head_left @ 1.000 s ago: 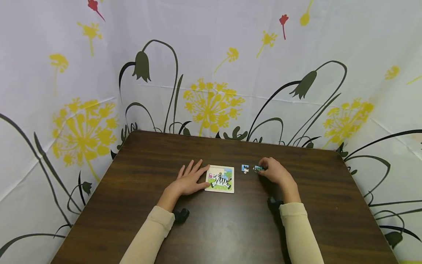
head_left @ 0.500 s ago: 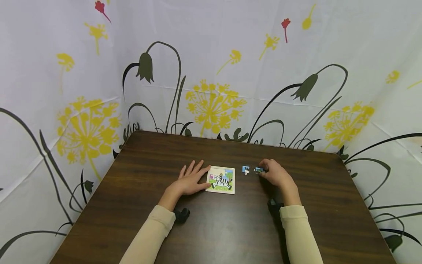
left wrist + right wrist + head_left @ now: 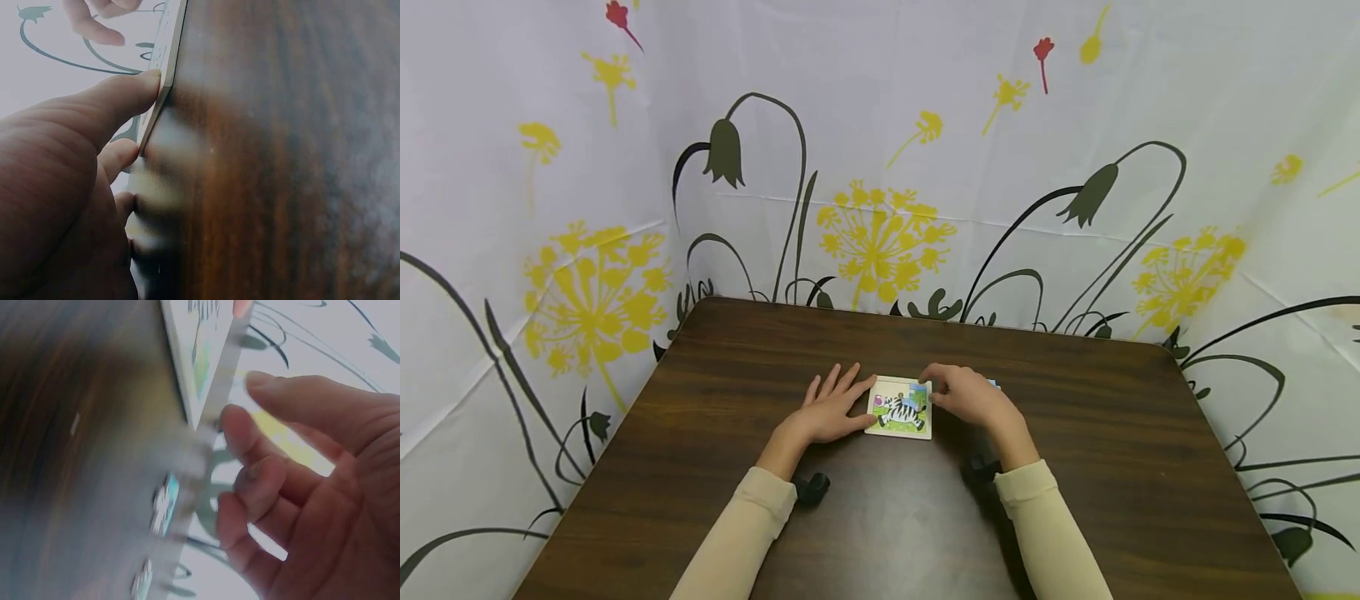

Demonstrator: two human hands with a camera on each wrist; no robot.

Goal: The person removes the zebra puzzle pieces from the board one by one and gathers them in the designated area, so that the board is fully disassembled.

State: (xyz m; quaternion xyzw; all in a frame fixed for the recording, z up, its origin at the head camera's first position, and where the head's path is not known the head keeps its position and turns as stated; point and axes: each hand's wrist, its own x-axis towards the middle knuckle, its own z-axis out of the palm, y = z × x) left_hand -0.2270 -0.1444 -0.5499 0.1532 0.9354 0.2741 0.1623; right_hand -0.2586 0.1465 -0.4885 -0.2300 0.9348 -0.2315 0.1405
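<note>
Thumb and forefinger of the left hand [image 3: 827, 417] rest against the left side of a square zebra puzzle [image 3: 899, 410], which lies flat on the desk [image 3: 1120, 442]; the other fingers are spread. That grip is apart, not clamped, and its light touch probably keeps the puzzle from sliding. Toward the upper left, the puzzle's picture has a pale patch that looks unfilled. At its right edge hangs the right hand [image 3: 970, 397], fingers bent; the right wrist view shows this grip apart too, nothing seen between thumb and fingertips. Whether a fingertip touches the puzzle cannot be told. Farther right on the desk lie a loose piece [image 3: 165, 504] and a second piece [image 3: 144, 581], probably kept beside the puzzle for easy reach.

Compared with half a second ago, the left hand and puzzle stay put, while the right hand has moved from the pieces to the puzzle, now mostly covering them in the head view.
</note>
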